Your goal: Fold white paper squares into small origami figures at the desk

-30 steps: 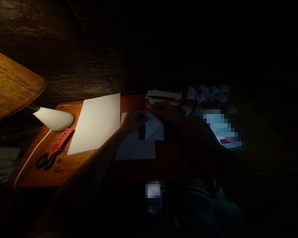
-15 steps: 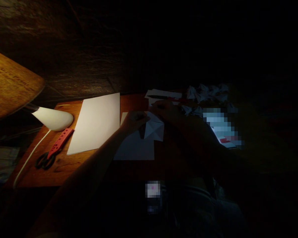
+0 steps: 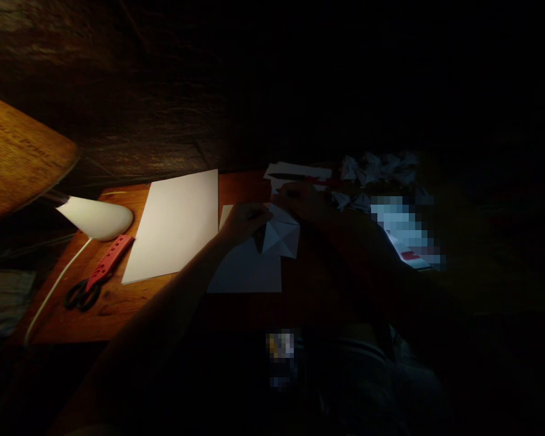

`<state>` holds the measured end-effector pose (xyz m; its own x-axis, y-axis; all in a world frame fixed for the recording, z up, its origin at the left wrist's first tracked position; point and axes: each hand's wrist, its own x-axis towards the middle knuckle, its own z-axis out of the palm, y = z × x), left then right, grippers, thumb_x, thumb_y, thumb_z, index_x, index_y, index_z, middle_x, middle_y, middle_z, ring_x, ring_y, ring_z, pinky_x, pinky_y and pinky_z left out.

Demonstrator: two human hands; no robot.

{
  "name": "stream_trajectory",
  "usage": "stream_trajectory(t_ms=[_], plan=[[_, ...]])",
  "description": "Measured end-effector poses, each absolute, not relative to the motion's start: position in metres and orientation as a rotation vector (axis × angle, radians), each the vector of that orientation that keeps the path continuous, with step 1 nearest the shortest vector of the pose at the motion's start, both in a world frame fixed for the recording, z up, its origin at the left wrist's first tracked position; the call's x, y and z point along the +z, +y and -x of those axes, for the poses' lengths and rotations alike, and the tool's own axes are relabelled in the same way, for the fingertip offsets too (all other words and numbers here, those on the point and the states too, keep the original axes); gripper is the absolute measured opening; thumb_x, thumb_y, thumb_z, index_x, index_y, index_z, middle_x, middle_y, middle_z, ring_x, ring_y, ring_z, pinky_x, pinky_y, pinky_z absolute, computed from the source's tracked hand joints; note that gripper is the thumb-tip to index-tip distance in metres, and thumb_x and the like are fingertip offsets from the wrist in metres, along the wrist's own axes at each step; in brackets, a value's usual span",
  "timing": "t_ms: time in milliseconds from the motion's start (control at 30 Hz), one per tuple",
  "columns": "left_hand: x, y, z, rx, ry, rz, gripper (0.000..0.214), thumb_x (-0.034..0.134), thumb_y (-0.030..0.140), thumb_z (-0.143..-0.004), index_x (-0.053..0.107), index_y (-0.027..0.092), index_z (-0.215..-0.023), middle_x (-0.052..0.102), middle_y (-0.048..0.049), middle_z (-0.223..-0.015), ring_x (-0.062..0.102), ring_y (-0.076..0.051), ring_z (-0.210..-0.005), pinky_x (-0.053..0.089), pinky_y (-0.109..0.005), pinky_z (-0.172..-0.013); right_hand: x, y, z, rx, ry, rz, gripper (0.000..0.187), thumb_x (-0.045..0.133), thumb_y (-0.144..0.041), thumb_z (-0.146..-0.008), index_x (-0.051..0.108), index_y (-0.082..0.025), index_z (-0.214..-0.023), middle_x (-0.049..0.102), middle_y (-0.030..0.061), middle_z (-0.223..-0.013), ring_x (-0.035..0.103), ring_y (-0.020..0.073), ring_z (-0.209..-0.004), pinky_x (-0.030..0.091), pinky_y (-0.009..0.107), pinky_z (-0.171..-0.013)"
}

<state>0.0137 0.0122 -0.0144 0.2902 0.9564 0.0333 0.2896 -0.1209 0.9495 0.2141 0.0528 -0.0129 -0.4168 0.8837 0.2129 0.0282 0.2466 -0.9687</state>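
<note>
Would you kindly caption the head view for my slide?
Left hand and right hand hold creased paper over a wooden table, shaded lamp at left.

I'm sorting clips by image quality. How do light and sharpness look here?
Head view: warm lamplight brightens the white sheet on the left; head view: the left hand, right hand and folded paper sit in shadow, finger detail faint; head view: the lampshade lettering is blurred; head view: the bright screen is mostly pixelated.

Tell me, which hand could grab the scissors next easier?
Probably the left hand: it's nearer the black-handled scissors, on the left. The right hand is farther across, though both are at the folded paper.
</note>
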Motion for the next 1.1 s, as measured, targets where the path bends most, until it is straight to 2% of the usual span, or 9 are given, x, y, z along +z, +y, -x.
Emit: stream_trajectory(t_ms=[267, 700, 900, 1100], plan=[[-0.0155, 0.0122, -0.0132, 0.867, 1.154, -1.613, 0.028, 0.074, 0.039, -0.084, 0.061, 0.019, -0.068, 0.054, 0.0036, -0.054, 0.049, -0.008, -0.045, 0.036, -0.020, -0.044, -0.0126, 0.0540, -0.2140, 1.297, -1.677, 0.828, 0.066, 0.082, -0.076, -0.075, 0.051, -0.021, -0.060, 0.042, -0.0058, -0.058, 0.034, 0.0082, -0.058, 0.026, 0.025, -0.053], [-0.0115, 0.0108, -0.0151, 0.902, 1.127, -1.658, 0.029, 0.073, 0.040, -0.080, 0.059, 0.019, -0.066, 0.051, 0.0039, -0.056, 0.046, -0.008, -0.050, 0.034, -0.021, -0.049, -0.0109, 0.0514, -0.2128, 1.337, -1.622, 0.830, 0.065, 0.086, -0.073, -0.071, 0.050, -0.021, -0.057, 0.042, -0.0062, -0.057, 0.035, 0.0078, -0.056, 0.026, 0.026, -0.054], [-0.0059, 0.0092, -0.0155, 0.872, 1.096, -1.723, 0.034, 0.075, 0.042, -0.078, 0.055, 0.019, -0.062, 0.044, 0.0047, -0.057, 0.041, -0.008, -0.054, 0.030, -0.022, -0.050, -0.0132, 0.0547, -0.2134, 1.382, -1.590, 0.809, 0.060, 0.084, -0.074, -0.069, 0.059, -0.020, -0.063, 0.052, -0.0030, -0.063, 0.044, 0.0115, -0.064, 0.033, 0.026, -0.059], [-0.0061, 0.0076, -0.0150, 0.816, 1.076, -1.696, 0.034, 0.074, 0.042, -0.078, 0.055, 0.020, -0.061, 0.046, 0.0041, -0.056, 0.041, -0.009, -0.051, 0.028, -0.022, -0.048, -0.0155, 0.0550, -0.2138, 1.404, -1.572, 0.823, 0.056, 0.082, -0.071, -0.073, 0.060, -0.020, -0.068, 0.052, -0.0025, -0.066, 0.045, 0.0123, -0.065, 0.034, 0.027, -0.059]])
